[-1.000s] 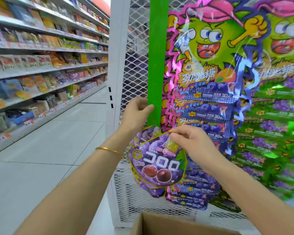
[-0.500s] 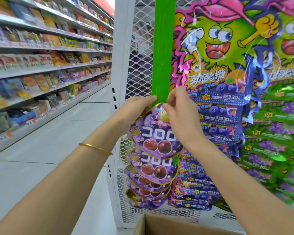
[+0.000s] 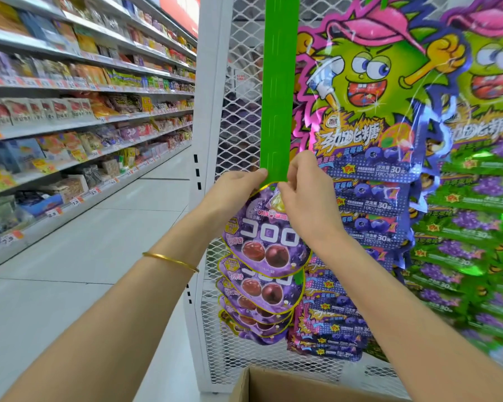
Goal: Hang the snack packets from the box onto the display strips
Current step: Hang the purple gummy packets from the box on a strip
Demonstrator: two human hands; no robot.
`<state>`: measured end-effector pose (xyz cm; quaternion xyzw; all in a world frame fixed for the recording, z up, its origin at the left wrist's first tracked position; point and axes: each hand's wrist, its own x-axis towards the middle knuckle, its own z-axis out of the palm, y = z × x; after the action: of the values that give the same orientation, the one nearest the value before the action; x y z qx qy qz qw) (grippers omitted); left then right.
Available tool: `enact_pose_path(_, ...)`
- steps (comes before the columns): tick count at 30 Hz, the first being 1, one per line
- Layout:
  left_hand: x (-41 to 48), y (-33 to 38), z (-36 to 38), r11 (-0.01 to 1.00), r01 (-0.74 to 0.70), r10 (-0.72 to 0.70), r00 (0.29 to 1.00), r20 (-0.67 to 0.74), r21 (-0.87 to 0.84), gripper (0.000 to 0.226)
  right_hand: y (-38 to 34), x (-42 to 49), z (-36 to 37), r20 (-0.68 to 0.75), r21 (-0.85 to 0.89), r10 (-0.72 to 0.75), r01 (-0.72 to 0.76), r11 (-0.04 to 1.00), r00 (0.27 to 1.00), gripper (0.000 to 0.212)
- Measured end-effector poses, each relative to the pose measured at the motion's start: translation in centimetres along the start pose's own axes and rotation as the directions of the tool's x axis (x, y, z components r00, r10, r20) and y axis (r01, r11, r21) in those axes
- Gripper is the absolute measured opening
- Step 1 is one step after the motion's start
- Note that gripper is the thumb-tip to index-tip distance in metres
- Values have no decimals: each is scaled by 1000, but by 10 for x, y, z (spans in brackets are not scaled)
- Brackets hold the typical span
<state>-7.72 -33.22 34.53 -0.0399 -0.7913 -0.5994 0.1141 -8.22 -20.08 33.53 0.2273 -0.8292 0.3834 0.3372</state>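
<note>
A green display strip point(image 3: 276, 91) hangs down the white mesh rack. Several purple grape snack packets point(image 3: 259, 300) hang from its lower part, overlapping. The topmost purple packet point(image 3: 262, 233) sits at the strip's lowest bare section. My left hand point(image 3: 238, 188) grips the strip's left edge at the packet's top. My right hand point(image 3: 304, 195) pinches the top of that packet against the strip. The cardboard box point(image 3: 273, 384) shows at the bottom edge, its inside hidden.
Blue snack packets point(image 3: 372, 198) and green ones point(image 3: 471, 242) hang on strips to the right. The white mesh rack point(image 3: 206, 140) stands behind them. Stocked store shelves point(image 3: 70, 111) line the left side of a tiled aisle point(image 3: 70, 271).
My right hand lifted the purple packet from beside the hanging stack up to the strip. My left hand moved with it and both now meet at the packet's top.
</note>
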Motion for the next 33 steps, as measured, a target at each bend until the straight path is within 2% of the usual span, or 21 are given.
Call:
enact_pose_path(9, -1, 2, 1, 999, -35, 36, 999, -32, 22, 38, 1, 0, 0, 5, 7, 8, -8, 1000, 1000, 22)
enact_pose_path(15, -6, 5, 1, 999, -37, 37, 999, 4, 15, 40, 3, -3, 0, -6, 4, -25, 25, 1000, 1000, 24)
enact_pose_path(19, -6, 5, -1, 999, -32, 32, 999, 22, 8, 44, 5, -5, -1, -25, 75, -17, 19, 997, 1000, 24)
enact_pose_path(23, -4, 2, -5, 1000, -7, 6, 999, 51, 27, 37, 8, -5, -1, -30, 116, 7, -3, 993, 1000, 24)
enact_pose_path(28, -3, 4, -5, 1000, 14, -16, 997, 71, 18, 29, 5, -3, -2, -68, 103, -3, 10, 995, 998, 25)
enact_pose_path(33, -2, 4, -3, 999, 43, -44, 998, 48, 26, 29, 4, -1, -1, -66, 12, -45, 46, 999, 997, 28)
